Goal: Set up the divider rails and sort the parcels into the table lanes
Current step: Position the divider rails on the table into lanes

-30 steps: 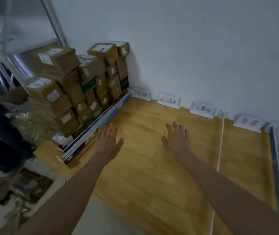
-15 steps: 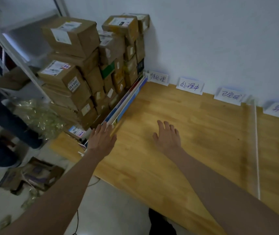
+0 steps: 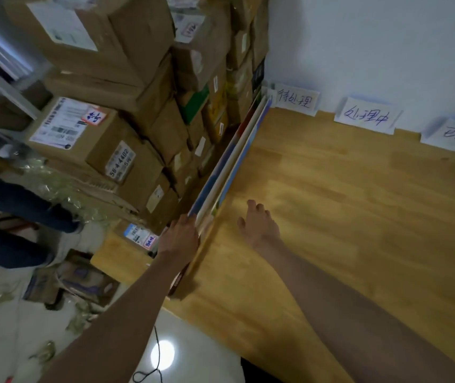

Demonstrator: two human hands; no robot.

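Observation:
A bundle of long divider rails (image 3: 236, 161), blue and cream, lies along the left edge of the wooden table (image 3: 345, 217), running from the near corner to the wall. My left hand (image 3: 179, 237) sits on the bundle's near end, fingers curled over the blue rail. My right hand (image 3: 259, 225) hovers palm down over the table just right of the rails, fingers apart and holding nothing. A tall stack of cardboard parcels (image 3: 127, 125) with shipping labels stands directly left of the rails.
Handwritten paper lane labels (image 3: 365, 117) lean against the white wall at the table's back. Another person's dark-trousered legs (image 3: 13, 205) stand at left. Flattened cardboard (image 3: 69, 280) and scraps litter the floor; a black cable (image 3: 149, 374) lies near the front.
The view has swung left and closer to the parcel stack. My left hand moved forward onto the near end of the rails. My right hand drifted left toward them.

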